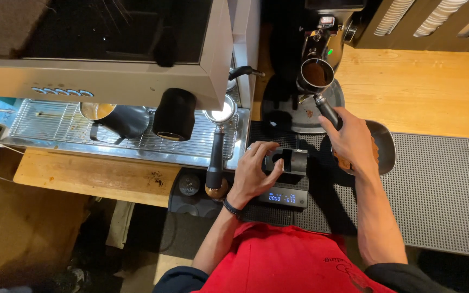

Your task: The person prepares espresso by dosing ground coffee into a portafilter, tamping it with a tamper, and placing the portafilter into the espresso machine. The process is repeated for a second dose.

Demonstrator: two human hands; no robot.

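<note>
My right hand (354, 142) grips the black handle of a portafilter (317, 76) whose basket is full of brown ground coffee, held under the spout of the black coffee grinder (321, 32). My left hand (256, 171) rests on a dark cylindrical tamper (293, 161) lying on its side on a small black digital scale (286, 196) with a lit display. A second portafilter (219, 144) with an empty basket and a wooden-tipped handle lies on the espresso machine's drip tray, just left of my left hand.
The steel espresso machine (115, 76) fills the upper left, with a metal milk pitcher (116, 120) and a black group head (173, 114) over the grated drip tray (50, 122). A metal container (385, 145) sits behind my right hand. Black rubber mats (435, 190) cover the wooden counter.
</note>
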